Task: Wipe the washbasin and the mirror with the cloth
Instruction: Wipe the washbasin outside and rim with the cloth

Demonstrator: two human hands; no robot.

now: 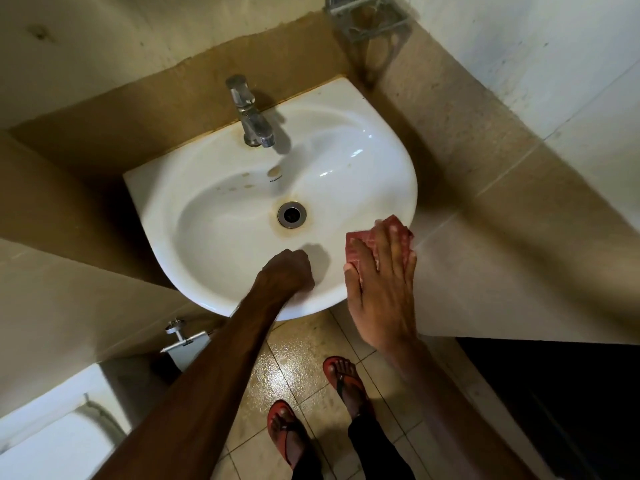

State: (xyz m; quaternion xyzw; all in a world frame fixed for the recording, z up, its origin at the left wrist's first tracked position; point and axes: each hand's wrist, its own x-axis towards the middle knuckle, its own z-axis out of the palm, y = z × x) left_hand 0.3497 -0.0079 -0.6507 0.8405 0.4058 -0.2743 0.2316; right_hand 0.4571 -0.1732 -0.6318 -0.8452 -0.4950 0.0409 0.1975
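A white washbasin (221, 237) fills the middle of the view, with a brown stain ring around its metal drain (292, 213) and a few brown spots below the chrome tap (250, 114). My right hand (382, 289) lies flat on a red cloth (360, 245), pressing it onto the basin's front right rim. My left hand (289, 271) rests as a closed fist on the front rim, holding nothing that I can see. No mirror is in view.
Beige tiled walls surround the basin, and a metal soap rack (367, 15) hangs in the far corner. A white toilet cistern (52, 427) sits at lower left. My feet in red sandals (287, 431) stand on wet floor tiles.
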